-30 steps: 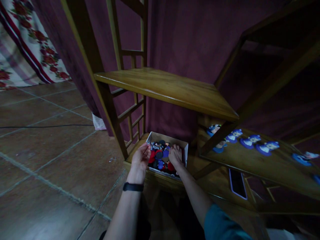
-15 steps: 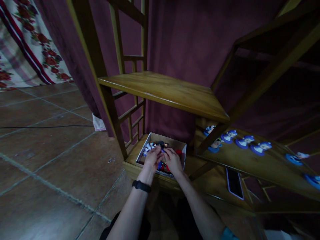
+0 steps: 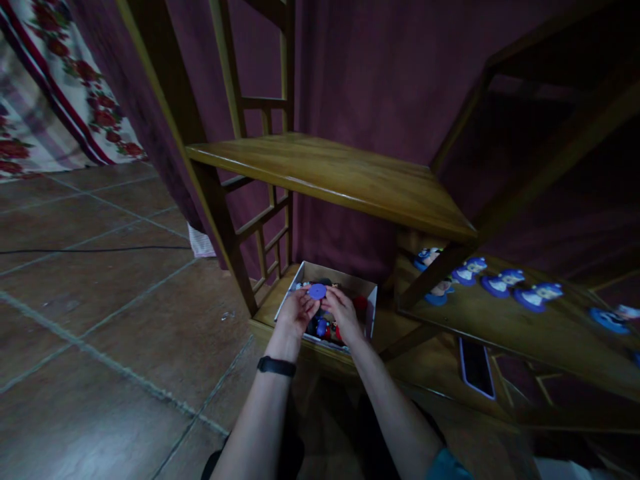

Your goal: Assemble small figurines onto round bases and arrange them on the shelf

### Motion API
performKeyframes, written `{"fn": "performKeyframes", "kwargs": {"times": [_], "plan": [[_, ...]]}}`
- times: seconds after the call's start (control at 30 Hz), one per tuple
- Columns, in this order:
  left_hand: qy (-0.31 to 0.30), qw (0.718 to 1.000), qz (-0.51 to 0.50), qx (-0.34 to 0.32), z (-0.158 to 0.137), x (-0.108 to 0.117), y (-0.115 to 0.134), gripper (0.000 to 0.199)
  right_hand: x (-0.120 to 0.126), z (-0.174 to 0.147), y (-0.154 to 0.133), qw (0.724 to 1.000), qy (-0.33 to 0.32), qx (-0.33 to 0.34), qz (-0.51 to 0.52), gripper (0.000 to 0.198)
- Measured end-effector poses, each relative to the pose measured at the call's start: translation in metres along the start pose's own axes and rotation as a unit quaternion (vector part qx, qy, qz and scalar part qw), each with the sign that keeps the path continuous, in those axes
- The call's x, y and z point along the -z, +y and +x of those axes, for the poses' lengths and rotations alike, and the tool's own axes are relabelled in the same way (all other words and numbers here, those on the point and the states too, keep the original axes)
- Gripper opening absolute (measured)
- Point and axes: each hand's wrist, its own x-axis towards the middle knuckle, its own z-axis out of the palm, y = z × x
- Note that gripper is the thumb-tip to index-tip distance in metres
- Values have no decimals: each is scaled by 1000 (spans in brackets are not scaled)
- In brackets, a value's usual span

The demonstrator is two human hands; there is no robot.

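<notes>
Between my two hands is a round purple disc, like a figurine base, held above an open cardboard box. My left hand grips its left side, and my right hand has its fingertips on the right side. Whether a figurine is attached beneath the disc is hidden. Inside the box lie several small figurines; a purple one and something red show beside my right hand. The box stands on the lowest wooden shelf.
A wooden shelf board spans above the box. To the right, several figurines on round bases, such as a purple one, stand on another board. A phone lies below them. A black cable crosses the tiled floor.
The purple disc has come into view, raised between my hands with its flat face showing. My hands have parted slightly around it. The camera view has shifted a little.
</notes>
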Motion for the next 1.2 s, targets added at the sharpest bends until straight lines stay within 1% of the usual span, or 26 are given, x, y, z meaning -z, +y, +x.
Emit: {"fn": "performKeyframes", "kwargs": {"times": [0.03,0.1,0.17,0.2,0.27,0.33,0.4,0.5,0.57,0.63,0.77,0.83,0.9,0.93,0.97,1.0,1.03,1.1,1.17,1.2], "plan": [[-2,1000,9,3,0,-1,-3,9,-3,0,-1,1000,1,4,-8,37],[-1,1000,26,-5,0,-2,-5,14,-3,0,-3,999,-12,18,-35,35],[9,999,23,-23,0,2,-1,21,2,2,-7,998,-23,24,-50,35],[21,999,12,-37,0,5,4,22,6,4,-8,998,-19,25,-46,35],[52,995,-15,-88,-1,13,15,22,16,9,-10,999,14,26,-34,35],[80,985,-23,-149,-2,20,27,22,24,15,-7,998,41,21,-49,31],[100,979,-28,-178,-4,25,34,22,28,23,-1,995,45,13,-90,27],[129,974,-40,-182,-8,27,39,21,23,35,13,982,24,28,-183,23],[143,971,-50,-183,-10,26,41,20,15,42,20,961,3,60,-271,21],[153,970,-61,-181,-10,25,43,19,7,48,23,931,-19,87,-353,22],[169,965,-83,-180,-9,26,52,19,0,52,19,882,-59,127,-449,30],[167,965,-84,-184,-8,28,56,19,2,48,18,851,-127,171,-479,35],[166,966,-83,-181,-8,29,59,19,7,42,19,805,-215,217,-508,38],[167,966,-83,-179,-8,29,59,19,10,38,20,783,-248,231,-522,39],[168,966,-83,-177,-8,29,60,20,14,35,21,767,-265,238,-534,40],[168,966,-83,-177,-9,29,60,21,17,33,23,760,-266,239,-543,40],[167,966,-82,-178,-10,29,60,21,20,32,23,761,-256,239,-546,40],[162,966,-79,-184,-12,28,59,22,24,33,22,777,-222,237,-539,39],[159,966,-75,-191,-13,27,58,22,22,37,17,792,-190,237,-530,37],[158,966,-73,-192,-13,25,57,22,19,40,15,794,-179,238,-530,37]]}}
